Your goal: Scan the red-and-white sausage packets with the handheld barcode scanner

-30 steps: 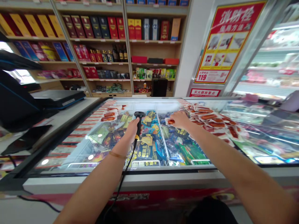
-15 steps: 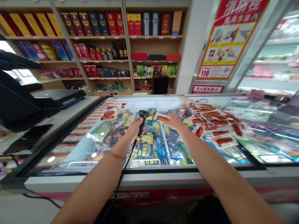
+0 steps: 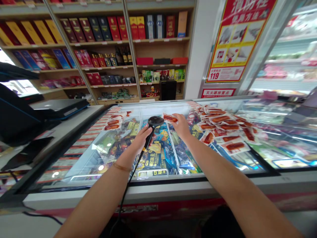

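My left hand [image 3: 143, 138] is wrapped round the handle of a black barcode scanner [image 3: 155, 121], whose cable hangs down over the freezer's front edge. Just right of the scanner head, my right hand [image 3: 181, 125] grips a packaged sausage [image 3: 169, 118] by its right end. Both hands are above the glass top of a chest freezer [image 3: 138, 189]. A heap of similar sausage packs [image 3: 223, 123] lies on the glass to the right. Fewer packs [image 3: 113, 124] rest on the left side of the glass.
Bagged frozen goods [image 3: 153, 158] show through the glass. At left, a counter [image 3: 94, 114] carries a dark flat-topped device [image 3: 59, 107]. Behind the freezer stand shelves of boxes and bottles [image 3: 104, 66] and a black box [image 3: 167, 90]. A red fire-hydrant poster [image 3: 237, 43] hangs at the right.
The scanner has been raised slightly toward me, and its head looks larger and closer to the sausage pack. My right hand has lifted the pack a little. The whole view has shifted slightly.
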### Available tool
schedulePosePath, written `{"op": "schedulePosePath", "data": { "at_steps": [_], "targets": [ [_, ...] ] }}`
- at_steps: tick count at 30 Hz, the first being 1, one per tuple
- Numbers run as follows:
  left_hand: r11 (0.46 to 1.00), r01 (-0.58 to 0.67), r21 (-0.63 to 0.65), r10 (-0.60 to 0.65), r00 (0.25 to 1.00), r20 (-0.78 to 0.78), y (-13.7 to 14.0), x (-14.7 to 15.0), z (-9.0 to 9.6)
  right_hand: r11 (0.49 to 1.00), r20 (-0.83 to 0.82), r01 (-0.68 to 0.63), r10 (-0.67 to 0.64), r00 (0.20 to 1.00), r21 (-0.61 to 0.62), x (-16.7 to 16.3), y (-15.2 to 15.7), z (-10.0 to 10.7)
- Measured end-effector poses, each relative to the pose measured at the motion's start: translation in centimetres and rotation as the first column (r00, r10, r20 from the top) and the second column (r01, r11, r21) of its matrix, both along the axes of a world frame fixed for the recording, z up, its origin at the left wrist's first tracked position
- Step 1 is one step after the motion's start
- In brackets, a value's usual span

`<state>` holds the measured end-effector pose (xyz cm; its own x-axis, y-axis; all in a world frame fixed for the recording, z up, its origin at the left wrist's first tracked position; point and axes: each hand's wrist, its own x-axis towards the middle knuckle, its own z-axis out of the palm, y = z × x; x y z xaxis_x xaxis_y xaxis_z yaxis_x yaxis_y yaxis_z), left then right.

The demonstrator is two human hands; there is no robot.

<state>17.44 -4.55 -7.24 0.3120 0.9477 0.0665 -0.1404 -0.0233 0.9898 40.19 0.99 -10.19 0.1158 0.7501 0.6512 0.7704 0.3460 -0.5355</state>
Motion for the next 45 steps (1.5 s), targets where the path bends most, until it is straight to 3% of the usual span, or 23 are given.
{"op": "schedulePosePath", "data": {
  "at_steps": [17, 21, 25, 28, 31, 34, 37, 41, 45],
  "targets": [
    [0.999, 0.044, -0.006, -0.044, 0.999, 0.014, -0.4, 0.0, -0.1, 0.999, 0.014, -0.009, 0.009, 1.0, 0.031, -0.4, -0.1, 0.1],
    [0.997, -0.081, -0.011, 0.081, 0.997, 0.0, -0.2, 0.3, 0.0, 1.0, 0.015, 0.005, -0.005, 1.0, 0.011, -0.6, 0.4, -0.7],
    [0.951, -0.297, -0.087, 0.295, 0.955, -0.033, 0.8, -0.4, 1.8, 0.997, 0.015, 0.015, -0.013, 1.0, -0.081, -1.8, 2.2, -0.8],
    [0.914, -0.382, -0.134, 0.384, 0.923, -0.01, 1.9, -2.9, 3.7, 0.99, -0.006, -0.05, 0.05, 0.999, -0.131, -4.3, 5.0, 0.3],
    [0.87, -0.484, -0.088, 0.488, 0.873, 0.021, 2.8, -7.0, 4.6, 0.979, -0.115, -0.121, 0.103, 0.988, -0.162, -8.6, 8.8, 1.7],
    [0.788, -0.616, -0.002, 0.615, 0.788, 0.03, 3.5, -11.4, 4.2, 0.968, -0.194, -0.167, 0.131, 0.972, -0.186, -14.0, 12.7, 3.0],
    [0.72, -0.693, -0.034, 0.694, 0.72, 0.03, 4.0, -14.7, 3.5, 0.952, -0.215, -0.203, 0.154, 0.964, -0.229, -19.3, 16.0, 3.8],
    [0.702, -0.709, -0.069, 0.712, 0.7, 0.055, 4.7, -16.6, 3.1, 0.913, -0.25, -0.268, 0.195, 0.948, -0.306, -24.5, 19.3, 3.4],
    [0.689, -0.72, -0.081, 0.725, 0.684, 0.08, 5.0, -16.9, 2.9, 0.828, -0.292, -0.377, 0.271, 0.917, -0.416, -26.9, 20.6, 2.2]
  ]
}}
